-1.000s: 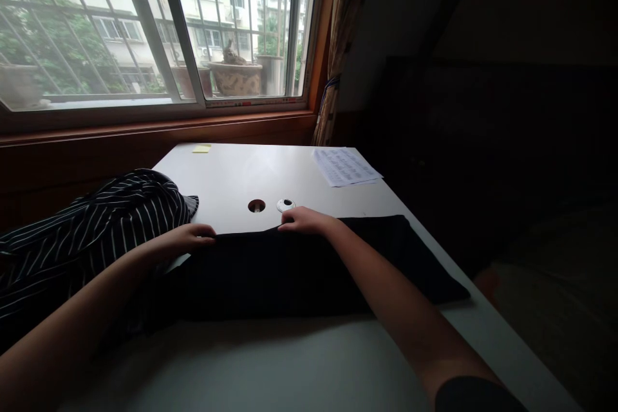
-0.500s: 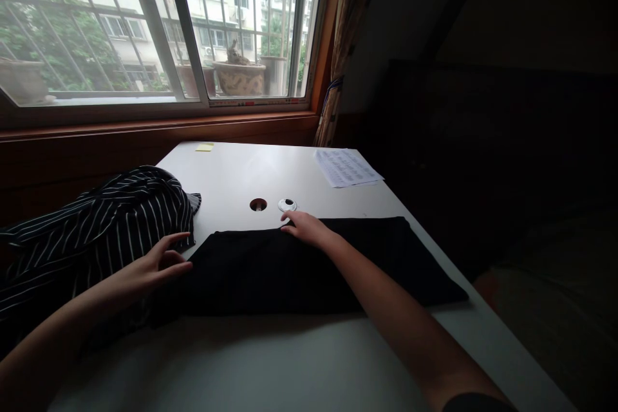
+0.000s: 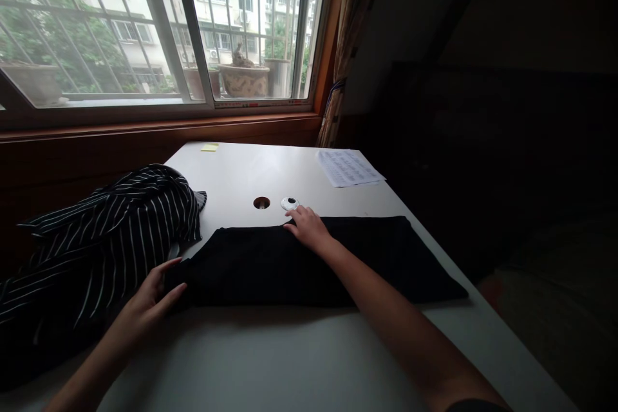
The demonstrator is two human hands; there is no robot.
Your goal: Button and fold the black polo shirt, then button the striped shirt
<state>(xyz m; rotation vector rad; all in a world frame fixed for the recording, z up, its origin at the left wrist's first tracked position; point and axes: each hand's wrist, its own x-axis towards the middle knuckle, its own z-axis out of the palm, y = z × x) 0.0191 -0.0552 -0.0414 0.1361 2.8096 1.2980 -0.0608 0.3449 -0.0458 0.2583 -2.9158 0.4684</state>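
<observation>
A dark, folded garment (image 3: 255,264), perhaps trousers, lies flat across the white table. At its left end is my left hand (image 3: 149,296), with thumb and forefinger spread around the edge of the cloth; its other fingers are partly hidden. My right hand (image 3: 309,226) rests on the garment's far edge near the middle, palm down, fingers stretched out and slightly bent. To the left, close to my left hand, a black-and-white striped garment (image 3: 130,232) is heaped at the table's edge.
Beyond the dark garment, a round hole (image 3: 261,203) and a white round cover (image 3: 289,203) are on the table (image 3: 232,174). Printed sheets (image 3: 347,167) lie at the far right, a yellow note (image 3: 209,147) at the far left. A barred window (image 3: 251,26) stands behind.
My left hand has moved down and inward along the garment's left end, which now sits between thumb and forefinger. My right hand has stayed at the far edge. The view has shifted slightly.
</observation>
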